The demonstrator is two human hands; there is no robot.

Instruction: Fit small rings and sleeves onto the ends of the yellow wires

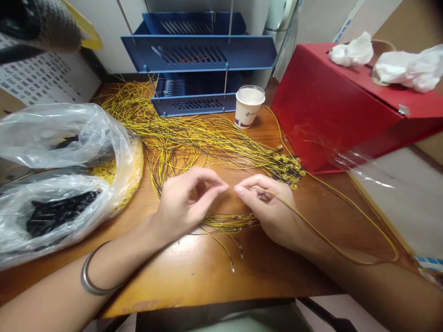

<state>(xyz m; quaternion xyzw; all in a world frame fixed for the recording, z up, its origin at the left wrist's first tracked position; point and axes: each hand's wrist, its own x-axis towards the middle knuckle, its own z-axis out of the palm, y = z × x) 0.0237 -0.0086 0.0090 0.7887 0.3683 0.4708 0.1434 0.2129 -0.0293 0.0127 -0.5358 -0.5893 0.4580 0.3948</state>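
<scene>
My left hand [188,200] and my right hand [268,205] meet fingertip to fingertip over the middle of the wooden table [194,276]. Both are pinched closed. My right hand pinches the end of a thin yellow wire [332,244] that loops off to the right over my forearm. What my left fingers pinch is too small to make out. A bundle of yellow and black wires [194,138] lies spread on the table behind my hands, its ring terminals [289,168] gathered at the right. More wire ends [230,223] lie under my hands.
Clear plastic bags [69,184] with black parts and small yellow pieces lie at the left. A blue tray rack [197,55] stands at the back, a paper cup [248,106] beside it. A red box [339,106] with crumpled tissue sits at the right.
</scene>
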